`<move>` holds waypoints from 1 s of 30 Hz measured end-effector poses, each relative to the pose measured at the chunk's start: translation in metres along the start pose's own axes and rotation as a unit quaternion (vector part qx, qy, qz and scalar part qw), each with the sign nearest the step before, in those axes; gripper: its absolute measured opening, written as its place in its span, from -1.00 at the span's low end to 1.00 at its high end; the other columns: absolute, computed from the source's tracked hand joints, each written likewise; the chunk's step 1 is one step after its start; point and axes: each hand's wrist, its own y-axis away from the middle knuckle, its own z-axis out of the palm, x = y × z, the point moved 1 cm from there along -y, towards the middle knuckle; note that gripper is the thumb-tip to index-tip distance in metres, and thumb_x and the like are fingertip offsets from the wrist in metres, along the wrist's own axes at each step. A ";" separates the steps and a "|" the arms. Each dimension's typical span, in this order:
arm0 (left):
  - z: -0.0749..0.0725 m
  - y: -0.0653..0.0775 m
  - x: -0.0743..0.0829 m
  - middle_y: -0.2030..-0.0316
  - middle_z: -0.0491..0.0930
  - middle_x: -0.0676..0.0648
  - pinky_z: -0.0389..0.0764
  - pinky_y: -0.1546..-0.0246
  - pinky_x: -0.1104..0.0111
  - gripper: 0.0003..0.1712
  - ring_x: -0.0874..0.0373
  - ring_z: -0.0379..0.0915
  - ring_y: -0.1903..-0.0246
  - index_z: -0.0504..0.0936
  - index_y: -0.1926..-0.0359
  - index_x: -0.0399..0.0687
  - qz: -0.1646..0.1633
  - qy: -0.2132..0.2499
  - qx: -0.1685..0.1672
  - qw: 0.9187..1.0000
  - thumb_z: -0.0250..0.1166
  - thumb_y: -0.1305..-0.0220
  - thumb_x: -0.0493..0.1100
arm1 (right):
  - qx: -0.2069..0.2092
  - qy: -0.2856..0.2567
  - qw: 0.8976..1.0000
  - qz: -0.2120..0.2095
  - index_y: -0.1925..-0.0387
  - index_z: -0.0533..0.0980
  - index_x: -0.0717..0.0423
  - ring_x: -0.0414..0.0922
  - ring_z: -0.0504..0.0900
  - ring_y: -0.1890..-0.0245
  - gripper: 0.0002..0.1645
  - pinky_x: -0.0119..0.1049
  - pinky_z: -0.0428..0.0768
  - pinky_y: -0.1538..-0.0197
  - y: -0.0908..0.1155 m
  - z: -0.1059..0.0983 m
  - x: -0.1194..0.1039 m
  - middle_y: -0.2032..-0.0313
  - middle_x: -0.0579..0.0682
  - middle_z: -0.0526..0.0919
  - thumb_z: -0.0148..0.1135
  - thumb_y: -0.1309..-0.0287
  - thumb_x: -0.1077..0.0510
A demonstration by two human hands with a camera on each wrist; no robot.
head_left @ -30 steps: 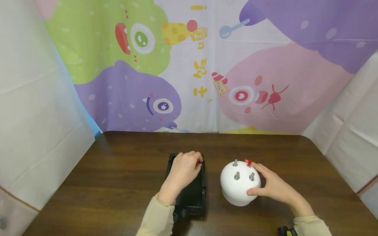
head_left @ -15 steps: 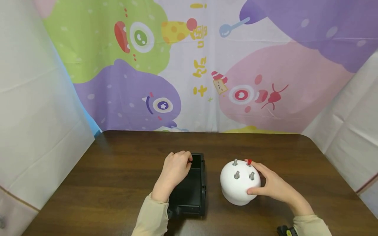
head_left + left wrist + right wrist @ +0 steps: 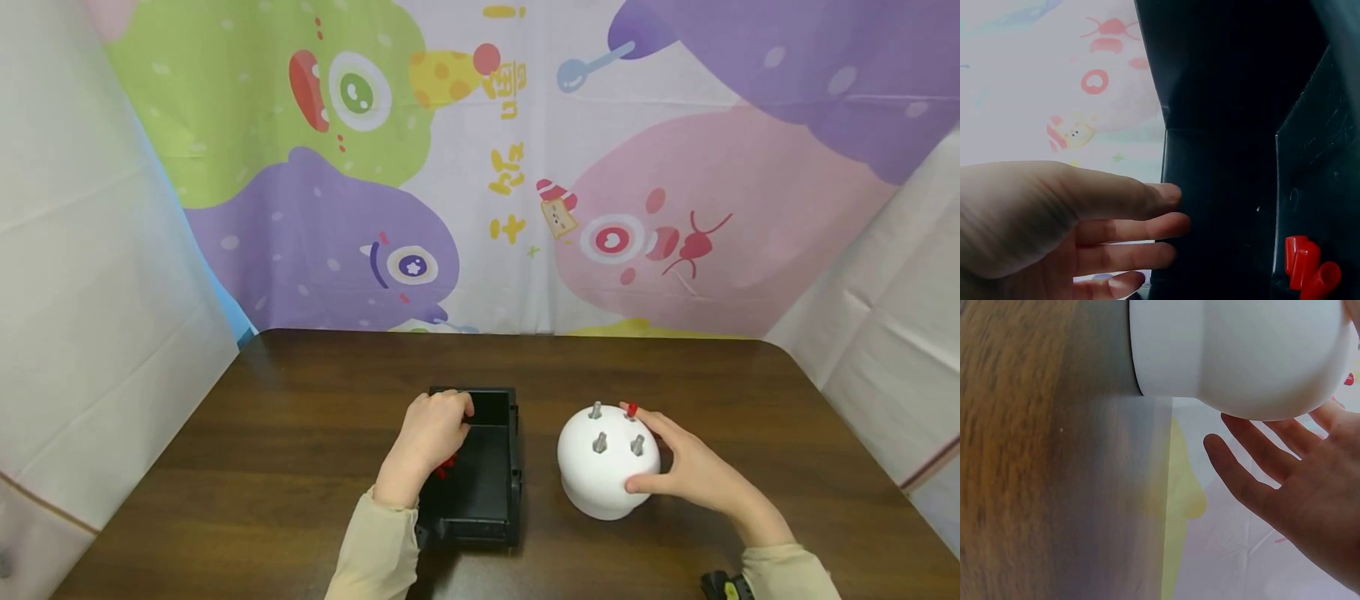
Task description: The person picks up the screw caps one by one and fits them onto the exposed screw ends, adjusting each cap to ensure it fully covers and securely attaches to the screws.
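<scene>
My left hand (image 3: 429, 437) hovers over the left side of a black bin (image 3: 487, 530), its fingers loosely bent. In the left wrist view nothing shows between the thumb and fingers. Several small red caps (image 3: 1304, 262) lie on the bin floor, partly hidden behind the hand in the head view. To the right stands a white dome-shaped body (image 3: 596, 479) with threaded metal studs (image 3: 600, 443) sticking up from its top. A red cap (image 3: 632, 410) sits on the back right stud. My right hand (image 3: 693, 471) holds the dome's right side between thumb and fingers.
Both things stand on a dark brown wooden table (image 3: 300, 450). A cartoon-printed curtain (image 3: 510, 275) hangs behind its back edge, and white cloth (image 3: 97, 250) hangs at the sides. A black strap device (image 3: 726, 585) is at the right wrist.
My left hand has moved left from over the middle of the bin to its left side, uncovering the bin floor and some red caps. The right hand stays on the dome.
</scene>
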 end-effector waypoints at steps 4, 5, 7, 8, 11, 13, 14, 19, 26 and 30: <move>0.001 0.002 0.000 0.38 0.63 -0.05 0.45 0.22 0.17 -0.85 0.07 0.53 0.42 0.64 0.37 -0.07 0.003 0.006 -0.014 1.000 0.38 0.05 -0.23 | 0.001 -0.003 1.000 0.001 -0.25 0.22 0.15 -0.03 0.42 -0.06 0.10 0.01 0.40 -0.02 0.000 0.001 0.002 -0.13 0.04 0.41 0.48 0.36 -0.16; 0.002 0.002 0.000 0.39 0.63 -0.05 0.43 0.21 0.17 -0.86 0.07 0.53 0.42 0.64 0.37 -0.07 0.004 0.007 -0.016 1.000 0.38 0.05 -0.24 | 0.002 -0.002 1.000 0.001 -0.25 0.22 0.16 -0.02 0.41 -0.06 0.10 0.02 0.40 -0.02 0.000 0.001 0.002 -0.13 0.05 0.41 0.48 0.36 -0.16; 0.002 0.003 0.000 0.40 0.62 -0.05 0.40 0.20 0.16 -0.87 0.07 0.52 0.42 0.63 0.39 -0.08 0.008 0.006 -0.017 1.000 0.38 0.05 -0.26 | 0.003 -0.003 1.000 0.000 -0.24 0.23 0.18 -0.01 0.40 -0.08 0.11 0.03 0.39 -0.02 0.000 0.002 0.002 -0.13 0.06 0.41 0.49 0.37 -0.15; 0.002 0.003 0.000 0.40 0.62 -0.04 0.39 0.18 0.16 -0.88 0.08 0.52 0.42 0.64 0.39 -0.08 0.009 0.007 -0.020 1.000 0.38 0.04 -0.27 | 0.004 -0.002 1.000 0.001 -0.23 0.23 0.19 0.00 0.40 -0.08 0.11 0.04 0.39 -0.03 0.001 0.002 0.002 -0.13 0.07 0.41 0.49 0.37 -0.15; 0.001 0.003 0.000 0.40 0.62 -0.03 0.37 0.12 0.13 -0.89 0.09 0.52 0.40 0.65 0.40 -0.07 0.012 0.008 -0.031 0.999 0.36 0.03 -0.28 | 0.006 0.001 1.000 0.004 -0.23 0.23 0.21 0.00 0.40 -0.08 0.11 0.04 0.39 -0.02 0.001 0.001 0.002 -0.13 0.09 0.41 0.49 0.37 -0.15; 0.001 0.002 0.000 0.39 0.62 -0.02 0.35 0.08 0.11 -0.90 0.10 0.53 0.39 0.65 0.40 -0.06 0.014 0.012 -0.042 0.999 0.34 0.02 -0.29 | 0.006 0.001 1.000 0.005 -0.23 0.23 0.21 0.00 0.41 -0.08 0.11 0.04 0.39 -0.02 0.001 0.001 0.002 -0.13 0.09 0.41 0.49 0.37 -0.15; 0.001 0.002 0.000 0.39 0.62 -0.01 0.34 0.06 0.11 -0.89 0.10 0.53 0.38 0.66 0.40 -0.05 0.015 0.013 -0.048 0.999 0.34 0.02 -0.29 | 0.005 0.001 1.000 0.006 -0.23 0.23 0.21 0.00 0.41 -0.07 0.11 0.03 0.39 -0.02 0.001 0.001 0.003 -0.13 0.09 0.41 0.49 0.37 -0.16; 0.001 0.002 0.002 0.39 0.62 -0.01 0.32 0.02 0.11 -0.90 0.11 0.53 0.36 0.67 0.40 -0.05 0.017 0.010 -0.071 0.997 0.35 0.02 -0.27 | 0.004 0.002 1.000 0.005 -0.24 0.22 0.18 -0.04 0.42 -0.05 0.11 -0.02 0.41 -0.01 0.001 0.001 0.003 -0.12 0.05 0.41 0.48 0.36 -0.18; 0.001 0.004 0.005 0.57 0.55 0.03 0.33 0.06 0.17 -0.86 0.16 0.49 0.50 0.64 0.62 -0.03 0.016 -0.030 -0.066 0.997 0.32 0.03 -0.32 | 0.003 -0.004 1.000 -0.005 -0.26 0.22 0.14 -0.14 0.43 -0.02 0.11 -0.19 0.43 -0.01 0.001 0.000 0.003 -0.11 -0.02 0.42 0.47 0.35 -0.18; 0.001 0.004 0.007 0.70 0.43 0.04 0.31 0.07 0.21 -0.72 0.18 0.41 0.60 0.51 0.76 0.00 0.007 -0.061 -0.075 0.995 0.30 0.03 -0.34 | 0.001 -0.006 1.000 -0.006 -0.26 0.22 0.11 -0.16 0.43 -0.01 0.10 -0.22 0.43 -0.01 0.001 0.001 0.004 -0.11 -0.04 0.42 0.46 0.33 -0.18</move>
